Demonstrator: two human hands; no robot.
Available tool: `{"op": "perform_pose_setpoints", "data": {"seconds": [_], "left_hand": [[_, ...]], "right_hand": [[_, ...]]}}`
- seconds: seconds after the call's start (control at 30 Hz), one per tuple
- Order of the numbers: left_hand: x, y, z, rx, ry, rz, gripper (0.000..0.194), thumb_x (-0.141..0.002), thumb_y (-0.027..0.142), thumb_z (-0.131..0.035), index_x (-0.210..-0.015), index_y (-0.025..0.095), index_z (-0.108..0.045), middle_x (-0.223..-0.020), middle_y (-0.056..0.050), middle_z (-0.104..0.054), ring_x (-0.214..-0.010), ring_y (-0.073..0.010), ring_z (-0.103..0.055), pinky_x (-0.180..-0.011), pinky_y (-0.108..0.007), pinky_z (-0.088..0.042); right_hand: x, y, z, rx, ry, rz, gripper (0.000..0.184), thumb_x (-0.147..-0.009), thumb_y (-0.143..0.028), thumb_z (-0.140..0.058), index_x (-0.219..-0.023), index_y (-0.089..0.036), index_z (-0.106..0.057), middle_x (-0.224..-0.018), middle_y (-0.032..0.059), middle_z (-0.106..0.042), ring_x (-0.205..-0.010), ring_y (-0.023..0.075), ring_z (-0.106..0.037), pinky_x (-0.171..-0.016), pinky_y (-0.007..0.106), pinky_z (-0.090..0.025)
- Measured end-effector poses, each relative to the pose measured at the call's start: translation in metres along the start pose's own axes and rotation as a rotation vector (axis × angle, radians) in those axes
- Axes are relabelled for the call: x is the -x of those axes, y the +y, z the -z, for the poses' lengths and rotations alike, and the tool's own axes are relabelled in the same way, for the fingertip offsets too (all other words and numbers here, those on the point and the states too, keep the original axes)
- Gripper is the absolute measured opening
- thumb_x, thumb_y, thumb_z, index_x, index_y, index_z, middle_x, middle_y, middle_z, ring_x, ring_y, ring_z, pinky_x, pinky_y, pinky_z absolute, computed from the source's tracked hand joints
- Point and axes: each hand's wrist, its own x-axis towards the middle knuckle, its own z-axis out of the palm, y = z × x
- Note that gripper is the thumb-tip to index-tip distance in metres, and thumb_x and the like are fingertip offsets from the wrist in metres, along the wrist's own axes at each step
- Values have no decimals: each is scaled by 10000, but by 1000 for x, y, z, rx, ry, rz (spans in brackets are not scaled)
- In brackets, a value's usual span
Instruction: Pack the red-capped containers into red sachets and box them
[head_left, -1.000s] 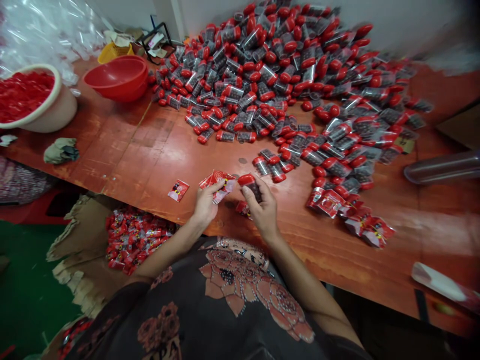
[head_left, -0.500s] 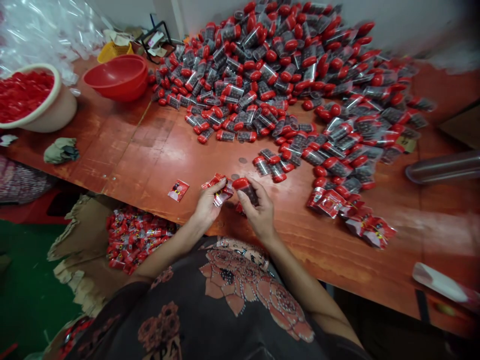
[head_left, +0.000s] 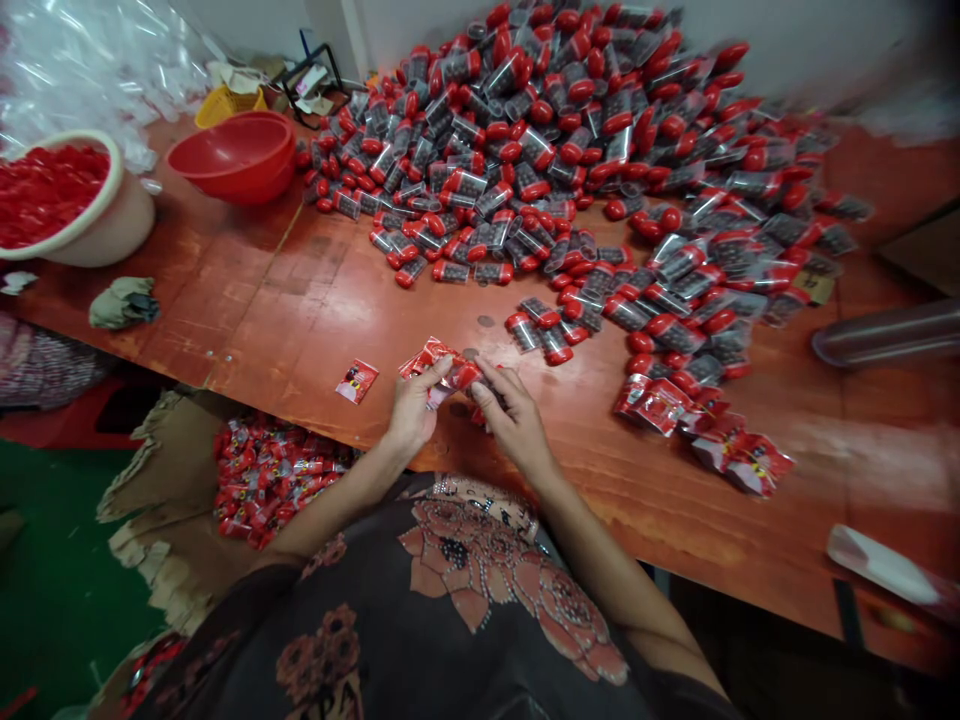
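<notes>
The red-brown desk (head_left: 262, 320) is carrying a far heap of red-capped tubes (head_left: 536, 148). At its near side, the left hand (head_left: 412, 408) is pinching printed wrappers (head_left: 431, 352); the right hand (head_left: 519, 420) is gripping one tube (head_left: 466, 374) against them, whether inside, I cannot tell. Skewed pushing could be creasing or tearing film; loose pinching, dropping wrappers.

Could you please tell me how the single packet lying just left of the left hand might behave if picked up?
The packet would probably bend easily, since it looks thin. It is likely light, as it seems flat rather than filled. Lying flat on the table, it seems more apt to slide than roll.
</notes>
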Motion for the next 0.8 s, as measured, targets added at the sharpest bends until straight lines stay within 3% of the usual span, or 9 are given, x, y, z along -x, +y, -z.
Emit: {"op": "perform_pose_setpoints", "data": {"seconds": [0.17, 0.33, 0.43, 0.63, 0.8], "left_hand": [[9, 3, 0, -68, -116, -29, 267, -565, 159, -858, -790, 189, -717, -735, 19, -708, -639, -102, -641, -654, -236, -515], [12, 5, 3, -188, -129, -76, 353, -554, 171, -864, -870, 201, -708, -747, 20, -711, -660, -108, -652, -666, -237, -518], [13, 6, 3, -256, -159, -81, 323, -543, 160, -867, -826, 194, -715, -722, 18, -705, -650, -106, -642, -650, -228, -516], [14, 3, 4, -206, -177, -17, 251, -565, 198, -862, -776, 180, -726, -766, -22, -728, -660, -131, -653, -620, -239, -534], [13, 2, 4, -140, -138, -49, 253, -597, 242, -856, -801, 166, -726, -805, -39, -740, -697, -152, -681, -689, -275, -552]], "right_hand": [[-1, -1, 3, -67, -47, -55, 435, -917, -334, -570, -1346, -389, -526, -945, 29, -540, -827, 184, -586, -751, 382, -545], [0, -5, 7, 68, -65, 121, 378, -921, -288, -581, -1278, -410, -580, -977, 21, -566, -905, 192, -577, -821, 395, -509], [3, -6, 5, 109, -54, 165, 430, -939, -275, -555, -1341, -426, -524, -967, 28, -550, -906, 194, -569, -819, 399, -505], [9, -3, -5, 28, 37, 117, 389, -961, -266, -505, -1323, -404, -536, -982, 33, -533, -938, 193, -568, -837, 405, -519], [12, 2, -8, -172, 104, -31, 286, -912, -314, -588, -1198, -334, -596, -964, 12, -542, -758, 144, -590, -587, 295, -523]]}}
